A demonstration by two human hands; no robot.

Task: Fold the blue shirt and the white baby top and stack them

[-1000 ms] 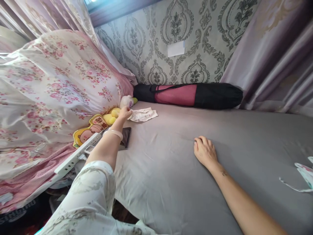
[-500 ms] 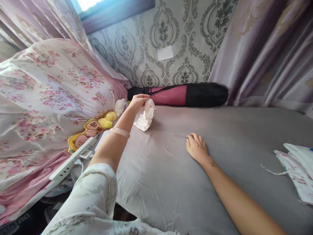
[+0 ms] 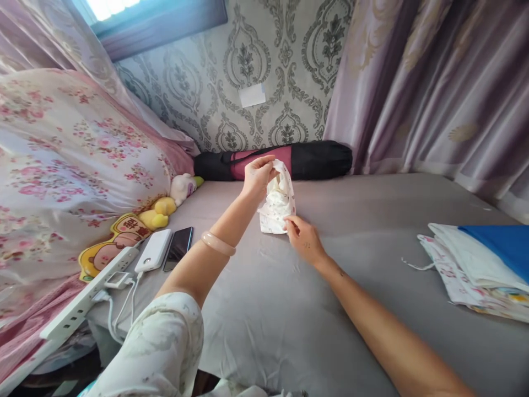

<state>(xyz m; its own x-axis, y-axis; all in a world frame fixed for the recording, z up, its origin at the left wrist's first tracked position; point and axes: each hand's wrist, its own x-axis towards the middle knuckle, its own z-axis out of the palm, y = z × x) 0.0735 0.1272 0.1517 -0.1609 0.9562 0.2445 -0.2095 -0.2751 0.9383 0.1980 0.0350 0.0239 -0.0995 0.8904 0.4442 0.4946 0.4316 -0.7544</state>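
A small white cloth piece point(image 3: 276, 207) with a fine print hangs above the grey sheet, gathered and hollow in the middle. I cannot tell what kind of garment or cloth it is. My left hand point(image 3: 260, 176), a pale bangle on its wrist, pinches the top edge. At the lower right edge, my right hand point(image 3: 305, 238) has its thumb and fingers closed on the same cloth. The cloth's bottom edge is at or just above the grey bed sheet point(image 3: 256, 309); I cannot tell whether it touches.
Folded clothes point(image 3: 475, 270) lie at the right. Along the wall rests a long black and pink bag point(image 3: 264, 160). At the left are a phone point(image 3: 178, 248), a white power bank point(image 3: 154, 250), a power strip point(image 3: 88, 292), plush toys point(image 3: 159, 212) and a floral cover point(image 3: 82, 149).
My right hand has risen from the sheet and taken hold of the cloth's lower edge. My left hand has moved right with the cloth. The view has turned slightly right.
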